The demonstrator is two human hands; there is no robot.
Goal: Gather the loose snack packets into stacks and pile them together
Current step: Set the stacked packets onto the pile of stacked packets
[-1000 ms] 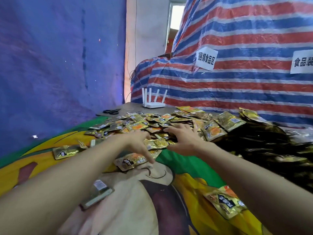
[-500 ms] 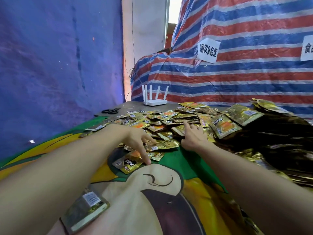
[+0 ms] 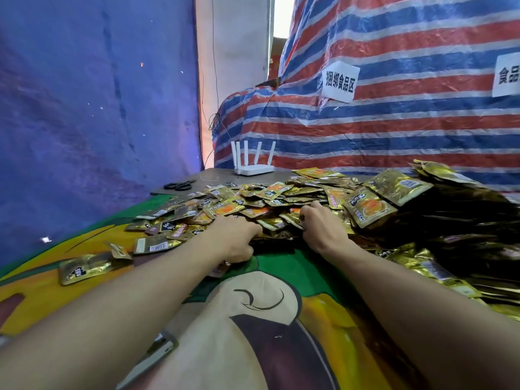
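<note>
A blue tarpaulin wall (image 3: 84, 108) fills the far left, and a single gold foil packet (image 3: 84, 268) lies apart from the rest on the left of the cartoon-printed cloth (image 3: 281, 280) that covers the table. Farther back, black-handled scissors (image 3: 178, 186) lie on bare grey tabletop, with a white router with upright antennas (image 3: 253, 167) to their right. The heap of gold foil snack packets (image 3: 281, 192) spreads loose across the far middle of the cloth. At its near edge the left hand (image 3: 236, 239) has its fingers curled over the top and its thumb tucked below, gripping a clump of packets. Just to the right, the right hand (image 3: 320, 229) digs bent fingers down into the heap; its back hides whether it holds anything. Right of it, a dark, tightly layered pile of packets (image 3: 464, 220) rises higher, touching the loose heap. Behind stands a red, white and blue striped tarpaulin (image 3: 394, 128) bearing a white paper label (image 3: 339, 81).
</note>
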